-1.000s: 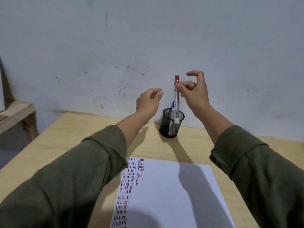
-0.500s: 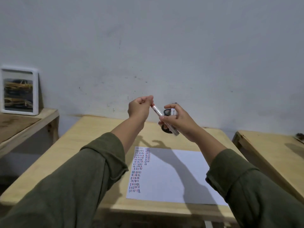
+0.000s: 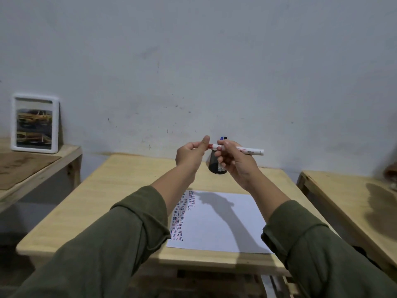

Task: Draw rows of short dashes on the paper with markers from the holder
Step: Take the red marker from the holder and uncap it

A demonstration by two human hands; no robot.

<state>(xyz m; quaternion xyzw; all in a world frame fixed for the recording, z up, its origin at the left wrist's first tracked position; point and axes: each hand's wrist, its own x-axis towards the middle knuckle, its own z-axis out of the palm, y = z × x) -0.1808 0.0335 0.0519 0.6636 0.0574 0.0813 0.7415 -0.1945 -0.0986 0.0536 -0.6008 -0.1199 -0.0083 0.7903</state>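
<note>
Holding a white marker [image 3: 240,149] level at frame centre, above the black holder [image 3: 216,166]; right hand [image 3: 235,162] closed round the barrel, left hand [image 3: 190,154] pinching the red cap [image 3: 210,146] between thumb and fingers. Uncapping, by judgement: pulling straight along the barrel, keeping the barrel grip firm, avoiding a jerk toward the paper [image 3: 223,224] lying lower centre, dash rows filling its left edge only.
</note>
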